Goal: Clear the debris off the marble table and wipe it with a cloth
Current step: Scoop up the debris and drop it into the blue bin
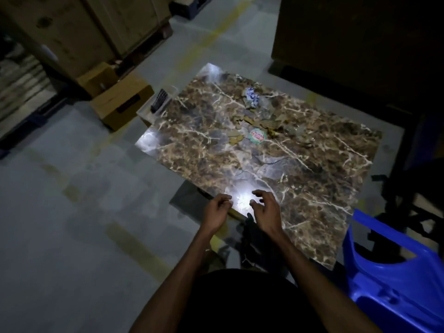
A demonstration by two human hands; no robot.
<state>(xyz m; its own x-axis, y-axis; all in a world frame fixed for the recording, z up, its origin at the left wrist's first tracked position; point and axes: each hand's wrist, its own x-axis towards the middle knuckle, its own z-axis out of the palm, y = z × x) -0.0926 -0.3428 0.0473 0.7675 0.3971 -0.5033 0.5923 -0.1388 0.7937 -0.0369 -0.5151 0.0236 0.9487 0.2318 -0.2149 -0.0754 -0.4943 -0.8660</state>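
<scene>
The brown marble table (312,188) fills the middle of the head view. Debris lies on its far half: a crumpled blue and white wrapper (251,97), brown cardboard scraps (247,121), a round red and green sticker (257,135) and clear plastic (298,133). Both my hands hover over the near left corner, where a bright glare spot shows. My left hand (217,210) has loosely curled fingers and holds nothing. My right hand (265,210) is spread with bent fingers, also empty. No cloth is in view.
A blue plastic chair (394,272) stands close at the right. Cardboard boxes (120,102) sit on the floor to the far left of the table, and a dark comb-like object (159,99) lies by its left edge. Large cartons (79,27) stand behind. A dark cabinet is at back right.
</scene>
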